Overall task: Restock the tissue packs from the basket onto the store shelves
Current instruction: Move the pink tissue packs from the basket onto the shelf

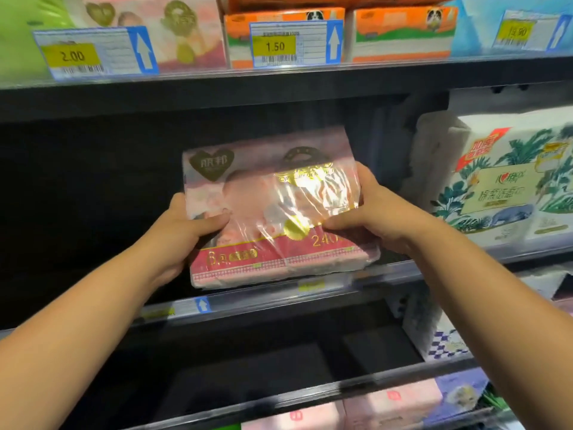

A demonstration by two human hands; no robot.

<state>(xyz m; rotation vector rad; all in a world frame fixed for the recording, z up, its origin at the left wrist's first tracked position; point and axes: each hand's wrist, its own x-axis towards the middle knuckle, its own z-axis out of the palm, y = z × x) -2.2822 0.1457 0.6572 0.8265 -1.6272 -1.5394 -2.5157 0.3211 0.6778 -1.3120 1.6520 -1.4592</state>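
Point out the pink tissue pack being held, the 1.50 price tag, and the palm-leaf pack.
pink tissue pack (266,197), head view, middle of its front face.
1.50 price tag (275,46), head view, on the yellow price patch.
palm-leaf pack (502,193), head view, on its beige front label.

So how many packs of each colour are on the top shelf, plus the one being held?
Green pack: 1
Pink: 2, shelf pink pack and held pink pack
Orange packs: 2, cut-off ones above uncounted
Blue pack: 1
Total: 6

Pink tissue pack (266,212) between two hands (179,237) (372,212) (thumbs on front), at shelf (173,309)
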